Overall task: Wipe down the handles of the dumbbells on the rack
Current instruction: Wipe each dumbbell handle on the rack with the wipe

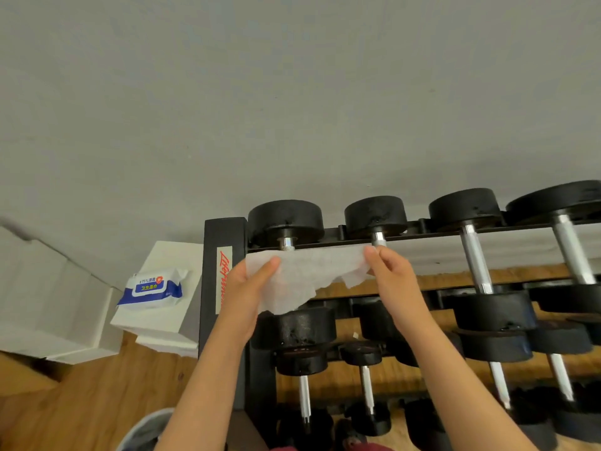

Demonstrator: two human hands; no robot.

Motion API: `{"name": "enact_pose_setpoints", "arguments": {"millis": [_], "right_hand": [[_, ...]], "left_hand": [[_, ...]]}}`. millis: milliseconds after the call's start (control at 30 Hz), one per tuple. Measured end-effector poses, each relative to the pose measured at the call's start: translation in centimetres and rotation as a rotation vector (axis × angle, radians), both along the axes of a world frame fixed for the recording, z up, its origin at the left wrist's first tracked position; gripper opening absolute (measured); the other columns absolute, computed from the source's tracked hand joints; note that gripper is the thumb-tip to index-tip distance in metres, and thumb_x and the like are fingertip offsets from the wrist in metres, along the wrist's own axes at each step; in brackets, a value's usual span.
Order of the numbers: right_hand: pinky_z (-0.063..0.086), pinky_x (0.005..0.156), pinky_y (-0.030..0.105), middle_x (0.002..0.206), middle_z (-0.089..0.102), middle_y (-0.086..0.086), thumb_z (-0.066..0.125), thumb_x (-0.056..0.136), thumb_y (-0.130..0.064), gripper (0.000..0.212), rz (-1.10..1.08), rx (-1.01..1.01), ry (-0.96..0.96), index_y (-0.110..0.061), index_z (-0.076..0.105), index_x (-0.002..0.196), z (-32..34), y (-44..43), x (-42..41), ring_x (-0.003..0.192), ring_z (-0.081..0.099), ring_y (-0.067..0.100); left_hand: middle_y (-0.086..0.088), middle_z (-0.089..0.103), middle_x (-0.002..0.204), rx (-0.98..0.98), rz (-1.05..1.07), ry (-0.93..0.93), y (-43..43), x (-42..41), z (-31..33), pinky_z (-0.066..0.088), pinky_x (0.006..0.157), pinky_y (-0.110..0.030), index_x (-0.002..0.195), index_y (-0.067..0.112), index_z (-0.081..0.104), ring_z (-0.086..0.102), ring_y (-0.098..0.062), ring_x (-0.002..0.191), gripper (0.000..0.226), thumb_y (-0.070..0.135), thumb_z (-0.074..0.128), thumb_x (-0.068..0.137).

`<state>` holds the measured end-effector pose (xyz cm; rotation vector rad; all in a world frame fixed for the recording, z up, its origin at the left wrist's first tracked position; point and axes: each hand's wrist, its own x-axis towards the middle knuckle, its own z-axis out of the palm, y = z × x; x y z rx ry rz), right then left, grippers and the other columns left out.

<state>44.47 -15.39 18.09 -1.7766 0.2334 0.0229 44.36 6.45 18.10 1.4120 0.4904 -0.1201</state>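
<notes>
Both hands — left hand, right hand — pinch the wipe taut.

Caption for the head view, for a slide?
Left hand and right hand stretch a white wipe over the rack's top-row dumbbells.

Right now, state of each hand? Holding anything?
Left hand: pinches the left edge of the thin white wet wipe.
Right hand: pinches the same wipe's upper right corner.

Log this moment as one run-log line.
left hand: pinches wipe | right hand: pinches wipe | wipe: spread flat before top-left dumbbells | pack: on white box
</notes>
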Motion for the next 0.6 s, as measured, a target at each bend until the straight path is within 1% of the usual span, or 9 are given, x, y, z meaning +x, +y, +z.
{"name": "enact_pose_setpoints", "arguments": {"millis": [67,133,200,267,300,400,467,533,600], "right_hand": [[0.045,0.072,0.024,0.086,0.061,0.020,0.045,0.101,-0.030,0.039,0.006,-0.060,-0.021,0.002,0.061,0.086,0.1,-0.1,0.2,0.083,0.059,0.031],[0.041,0.065,0.021,0.076,0.057,0.009,0.046,0.101,-0.029,0.033,0.013,-0.096,-0.025,-0.010,0.061,0.078,0.3,0.0,0.2,0.071,0.055,0.021],[0.041,0.064,0.019,0.076,0.058,0.006,0.047,0.100,-0.029,0.030,0.036,-0.111,-0.019,-0.013,0.063,0.079,0.4,0.1,0.2,0.072,0.055,0.018],[0.046,0.066,0.016,0.083,0.064,0.009,0.049,0.099,-0.029,0.029,0.079,-0.084,0.010,-0.011,0.066,0.085,0.5,0.3,0.3,0.078,0.061,0.017],[0.048,0.068,0.015,0.087,0.067,0.009,0.049,0.099,-0.028,0.028,0.107,-0.047,0.026,-0.011,0.068,0.088,0.6,0.6,0.4,0.081,0.064,0.015],[0.056,0.071,0.022,0.093,0.073,0.004,0.049,0.099,-0.025,0.027,0.150,0.102,0.048,-0.009,0.071,0.095,1.3,1.8,0.1,0.089,0.070,0.015],[0.058,0.071,0.026,0.095,0.074,0.005,0.049,0.100,-0.022,0.027,0.168,0.165,0.029,-0.007,0.071,0.096,1.8,2.8,0.0,0.089,0.071,0.015],[0.059,0.075,0.030,0.097,0.073,0.008,0.048,0.100,-0.020,0.027,0.198,0.183,0.008,-0.005,0.070,0.100,2.1,3.6,-0.2,0.091,0.071,0.017],[0.060,0.081,0.036,0.097,0.072,0.010,0.048,0.100,-0.022,0.026,0.203,0.187,-0.001,-0.008,0.070,0.102,2.3,4.0,-0.3,0.092,0.070,0.021]], "left_hand": [[0.001,0.058,0.121,0.227,0.034,-0.042,-0.1,0.3,-0.2,0.053,0.081,-0.032,0.122,0.021,0.056,0.056,-0.019,0.111,0.035,0.030,0.067,0.089],[0.001,0.057,0.120,0.363,0.065,-0.104,-0.2,0.4,-0.2,0.049,0.080,-0.026,0.123,0.018,0.055,0.054,-0.017,0.110,0.037,0.030,0.066,0.090],[0.006,0.056,0.113,0.450,0.091,-0.163,-0.5,0.2,0.1,0.047,0.085,-0.026,0.116,0.019,0.054,0.054,-0.012,0.105,0.031,0.029,0.067,0.090],[0.012,0.057,0.099,0.513,0.076,-0.243,-1.2,-0.1,0.6,0.046,0.080,-0.021,0.103,0.023,0.053,0.055,-0.008,0.095,0.021,0.026,0.069,0.089],[0.013,0.057,0.095,0.528,0.051,-0.283,-1.6,-0.3,0.7,0.046,0.076,-0.018,0.099,0.024,0.055,0.056,-0.007,0.092,0.018,0.025,0.069,0.089],[0.013,0.062,0.091,0.528,-0.036,-0.380,-3.4,-1.0,1.0,0.050,0.074,-0.018,0.094,0.029,0.060,0.059,-0.003,0.089,0.012,0.022,0.069,0.089],[0.013,0.064,0.091,0.486,-0.062,-0.407,-4.7,-1.6,1.5,0.050,0.072,-0.014,0.095,0.031,0.062,0.059,0.002,0.090,0.012,0.023,0.069,0.089],[0.018,0.063,0.094,0.428,-0.083,-0.415,-5.8,-2.2,2.0,0.047,0.074,-0.008,0.098,0.039,0.061,0.057,0.010,0.094,0.021,0.022,0.069,0.088],[0.023,0.060,0.099,0.407,-0.121,-0.416,-6.3,-2.7,2.3,0.045,0.077,-0.005,0.104,0.042,0.058,0.053,0.015,0.098,0.031,0.020,0.072,0.086]]}}
